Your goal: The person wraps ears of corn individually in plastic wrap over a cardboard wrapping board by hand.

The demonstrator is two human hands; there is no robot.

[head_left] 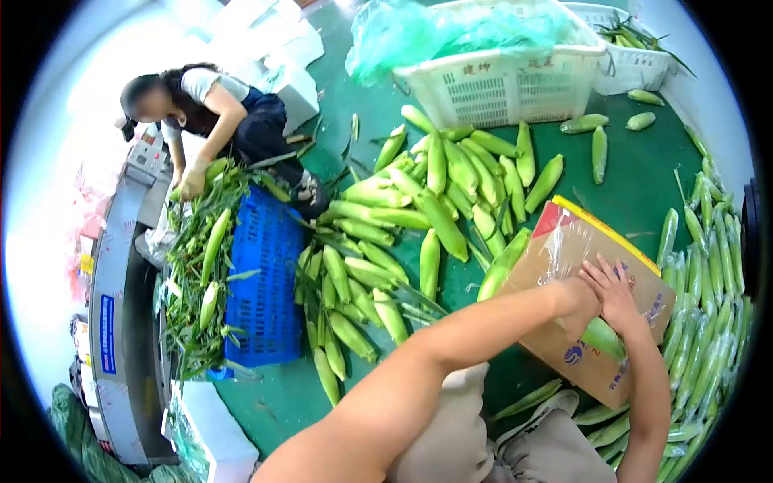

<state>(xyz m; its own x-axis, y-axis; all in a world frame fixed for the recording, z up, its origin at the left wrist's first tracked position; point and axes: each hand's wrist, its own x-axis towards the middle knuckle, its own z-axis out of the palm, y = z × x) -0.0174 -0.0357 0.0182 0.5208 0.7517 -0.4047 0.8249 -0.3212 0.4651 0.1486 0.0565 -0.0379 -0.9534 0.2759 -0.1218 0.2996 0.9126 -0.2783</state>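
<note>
An ear of corn [603, 338] in its green husk lies on a flat cardboard piece [547, 278] before my knees. My left hand [578, 304] is closed at the upper end of this ear, its fingers partly hidden. Beside it, my right hand [609, 291] rests with fingers spread over the cardboard, the palm close to the corn. Shiny clear plastic film [570, 229] covers part of the cardboard. Another green ear [505, 264] lies against its left edge.
A large pile of unhusked corn [451, 173] covers the floor ahead. Plastic-wrapped ears [708, 306] are stacked at right. A blue crate [262, 278] holds corn and leaves, with a crouching person [221, 113] reaching in. White crates [499, 88] stand behind; a steel machine [125, 322] is left.
</note>
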